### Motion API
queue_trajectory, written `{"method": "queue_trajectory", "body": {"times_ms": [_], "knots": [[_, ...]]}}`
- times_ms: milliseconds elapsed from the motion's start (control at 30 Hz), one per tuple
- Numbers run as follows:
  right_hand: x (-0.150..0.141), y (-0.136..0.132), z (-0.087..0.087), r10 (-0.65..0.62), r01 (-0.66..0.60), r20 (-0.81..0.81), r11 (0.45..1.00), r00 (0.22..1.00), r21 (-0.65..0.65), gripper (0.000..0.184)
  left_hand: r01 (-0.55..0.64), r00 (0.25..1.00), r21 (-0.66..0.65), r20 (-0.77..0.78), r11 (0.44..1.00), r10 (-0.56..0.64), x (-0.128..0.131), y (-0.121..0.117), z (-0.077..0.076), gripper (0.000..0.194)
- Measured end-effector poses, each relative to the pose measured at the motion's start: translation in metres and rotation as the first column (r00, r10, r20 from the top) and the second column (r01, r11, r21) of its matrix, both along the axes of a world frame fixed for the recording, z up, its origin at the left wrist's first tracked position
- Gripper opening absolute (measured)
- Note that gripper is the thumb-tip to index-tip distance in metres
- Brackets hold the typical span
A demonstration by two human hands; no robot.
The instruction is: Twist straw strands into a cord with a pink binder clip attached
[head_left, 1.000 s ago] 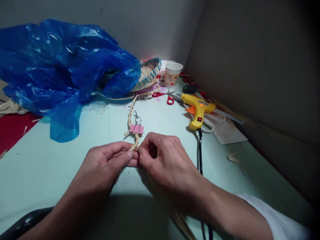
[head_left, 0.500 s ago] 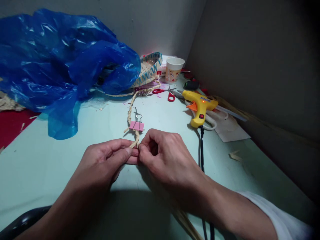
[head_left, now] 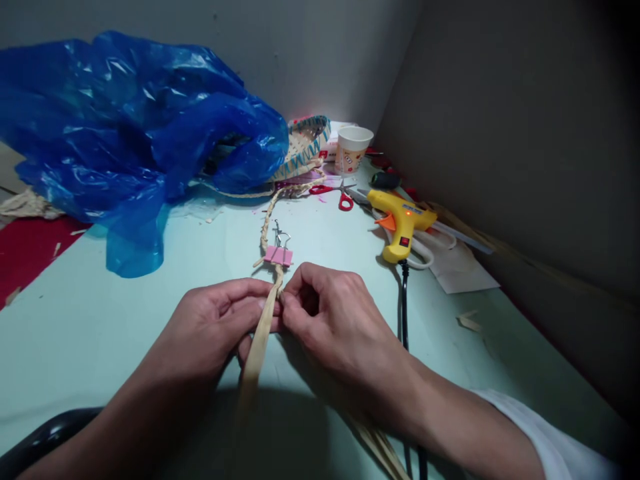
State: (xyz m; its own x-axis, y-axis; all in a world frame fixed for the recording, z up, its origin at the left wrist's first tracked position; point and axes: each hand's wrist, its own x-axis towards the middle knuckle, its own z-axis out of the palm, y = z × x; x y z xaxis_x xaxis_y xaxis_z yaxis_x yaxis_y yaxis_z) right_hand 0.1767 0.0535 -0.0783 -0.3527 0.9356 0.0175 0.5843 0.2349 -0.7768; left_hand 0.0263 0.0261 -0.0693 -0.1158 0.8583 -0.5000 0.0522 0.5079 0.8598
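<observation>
A pale braided cord (head_left: 267,223) of dried plant fibre runs toward me across the table. A pink binder clip (head_left: 278,255) grips it just beyond my fingers. My left hand (head_left: 223,317) has its fingers under the strands below the clip, with the thumb against them. One flat strip (head_left: 260,340) hangs loose over the left fingertips toward me. My right hand (head_left: 333,317) pinches the strands from the right side, thumb and forefinger pressed together. More strips (head_left: 377,447) trail out beneath the right forearm.
A yellow glue gun (head_left: 403,223) with its light on lies at the right, its black cable running toward me. Red-handled scissors (head_left: 344,197), a paper cup (head_left: 353,148) and a woven basket (head_left: 307,147) stand farther back. A blue plastic bag (head_left: 150,127) fills the back left.
One flat strip, earlier held under my left thumb, now hangs down in front of the left fingers toward me. My right hand keeps its pinch. The view has shifted slightly.
</observation>
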Motion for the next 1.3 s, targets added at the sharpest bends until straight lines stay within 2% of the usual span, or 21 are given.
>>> {"method": "queue_trajectory", "body": {"times_ms": [133,233,333,433,500,633,767,833,1033,1167,1300], "knots": [[0.0,0.001,0.002,0.025,-0.027,-0.068,0.999,0.997,-0.028,0.017,-0.009,1.0,0.034,-0.019,0.999,0.01,0.001,0.0,0.001,0.022],[0.002,0.004,0.003,0.039,-0.044,-0.114,0.998,0.993,-0.044,0.015,0.041,0.996,0.136,-0.085,0.99,-0.029,-0.001,0.002,0.001,0.019],[0.004,0.006,0.004,0.066,-0.076,-0.138,0.995,0.988,-0.071,0.015,0.15,0.965,0.25,-0.247,0.957,-0.087,-0.003,0.005,-0.001,0.015],[0.005,0.008,0.004,0.075,-0.094,-0.167,0.99,0.983,-0.109,0.016,0.238,0.892,0.31,-0.445,0.921,-0.08,-0.004,0.006,-0.004,0.012],[0.005,0.009,0.004,0.07,-0.093,-0.176,0.988,0.982,-0.125,0.016,0.258,0.879,0.304,-0.467,0.917,-0.092,-0.004,0.005,-0.004,0.011],[0.006,0.01,0.004,0.06,-0.092,-0.202,0.983,0.978,-0.156,0.017,0.254,0.933,0.276,-0.323,0.927,-0.159,-0.002,0.002,-0.004,0.01],[0.005,0.011,0.005,0.054,-0.096,-0.231,0.981,0.971,-0.17,0.017,0.181,0.981,0.213,0.037,0.96,-0.193,-0.001,0.003,-0.004,0.017],[0.004,0.011,0.005,0.044,-0.087,-0.233,0.981,0.971,-0.173,0.016,0.141,0.978,0.156,0.134,0.978,-0.162,-0.003,0.006,-0.005,0.02],[0.004,0.011,0.004,0.035,-0.079,-0.228,0.979,0.973,-0.185,0.013,0.162,0.964,0.056,0.206,0.985,-0.17,-0.012,0.008,-0.01,0.028],[0.005,0.012,0.002,0.037,-0.082,-0.231,0.979,0.972,-0.189,0.013,0.098,0.968,0.078,0.223,0.992,-0.113,-0.01,0.008,-0.01,0.022],[0.007,0.012,0.001,0.074,-0.111,-0.219,0.981,0.973,-0.16,0.014,0.18,0.955,0.131,0.213,0.975,-0.205,-0.01,0.01,-0.01,0.021]]}}
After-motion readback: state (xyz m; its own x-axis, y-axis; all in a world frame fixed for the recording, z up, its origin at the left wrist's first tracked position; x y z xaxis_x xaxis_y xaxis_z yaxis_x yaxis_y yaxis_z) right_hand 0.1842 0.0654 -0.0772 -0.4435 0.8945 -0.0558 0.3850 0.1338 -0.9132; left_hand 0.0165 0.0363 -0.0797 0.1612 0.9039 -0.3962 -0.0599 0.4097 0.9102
